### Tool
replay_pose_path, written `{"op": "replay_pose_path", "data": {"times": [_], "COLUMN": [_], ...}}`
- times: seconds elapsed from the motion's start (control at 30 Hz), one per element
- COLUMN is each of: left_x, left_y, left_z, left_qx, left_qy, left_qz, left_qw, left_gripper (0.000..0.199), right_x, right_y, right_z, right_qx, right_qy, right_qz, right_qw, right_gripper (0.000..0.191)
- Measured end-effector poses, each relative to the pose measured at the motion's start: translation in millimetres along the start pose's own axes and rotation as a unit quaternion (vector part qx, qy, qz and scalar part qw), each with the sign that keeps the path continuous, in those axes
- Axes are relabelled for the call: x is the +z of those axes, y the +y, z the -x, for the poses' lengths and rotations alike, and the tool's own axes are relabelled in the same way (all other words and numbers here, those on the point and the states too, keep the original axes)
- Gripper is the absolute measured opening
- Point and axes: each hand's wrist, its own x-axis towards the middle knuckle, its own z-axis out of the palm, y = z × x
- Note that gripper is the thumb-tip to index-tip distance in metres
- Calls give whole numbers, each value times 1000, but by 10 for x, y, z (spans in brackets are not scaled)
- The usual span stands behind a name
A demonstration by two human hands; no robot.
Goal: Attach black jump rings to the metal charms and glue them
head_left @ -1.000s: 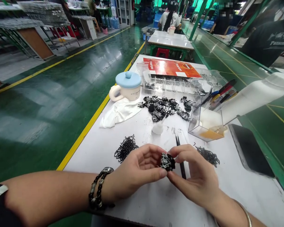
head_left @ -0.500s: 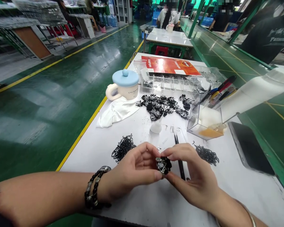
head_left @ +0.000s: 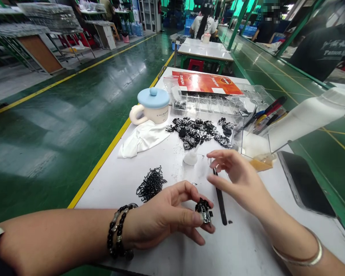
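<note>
Between the thumb and fingers of my left hand [head_left: 175,212] is a small black part with shiny metal pieces [head_left: 204,211]. My right hand [head_left: 237,178] is raised to the right of it, thumb and fingers apart, with nothing in them. Under that hand, black tweezers [head_left: 220,199] lie on the white table [head_left: 109,191], their tips partly covered by the fingers. A small white squeeze bottle [head_left: 190,157] stands beyond my hands. Left of it lies a heap of thin black bent hooks [head_left: 151,184]. Farther back is a pile of similar black and metal parts [head_left: 195,130].
A lidded cup [head_left: 153,105] and a white cloth [head_left: 143,138] stand at the left edge. On the right are a clear pen holder [head_left: 254,147], a large white bottle [head_left: 304,119] and a phone [head_left: 306,184]. Behind lie a compartment box [head_left: 207,104] and a red-orange sheet [head_left: 207,82].
My right hand has let go of the black part and moved up and right, fingers opening. My left hand keeps the part and has shifted slightly right and down.
</note>
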Motion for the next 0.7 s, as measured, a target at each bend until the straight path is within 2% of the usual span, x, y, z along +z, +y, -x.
{"op": "replay_pose_path", "data": {"times": [0.07, 0.13, 0.2, 0.27, 0.33, 0.4, 0.43, 0.53, 0.6, 0.63, 0.7], "left_x": [5, 16, 26, 34, 39, 42, 42, 37, 30, 27, 22], "left_y": [1, 1, -1, -2, 3, 12, 17, 22, 17, 12, 4], "left_z": [-11, -16, -15, -6, 6, 16, 20, 17, 7, 2, -8], "left_qx": [-6, -14, -22, -28, -34, -41, -41, -36, -35, -35, -34], "left_qy": [4, 15, 35, 56, 65, 62, 60, 66, 80, 86, 91], "left_qz": [-17, -30, -31, -29, -26, -29, -35, -70, -96, -107, -119], "left_qw": [1000, 999, 999, 998, 997, 997, 997, 995, 992, 990, 988], "left_gripper": [33, 32, 33, 36, 39, 40, 40, 38, 37, 37, 36], "right_x": [114, 236, 320, 341, 294, 197, 140, -16, -71, -79, -66], "right_y": [42, 77, 97, 93, 57, -5, -42, -143, -186, -200, -217], "right_z": [-175, -330, -430, -447, -378, -247, -169, 78, 248, 335, 512], "right_qx": [47, 52, 39, 37, 43, 81, 105, 153, 148, 145, 117], "right_qy": [36, 41, 50, 60, 63, 71, 84, 171, 238, 264, 277], "right_qz": [61, 88, 69, 29, -28, -142, -213, -395, -421, -410, -339], "right_qw": [996, 994, 996, 997, 997, 984, 968, 889, 863, 861, 891], "right_gripper": [45, 44, 30, 28, 30, 32, 32, 34, 31, 27, 20]}}
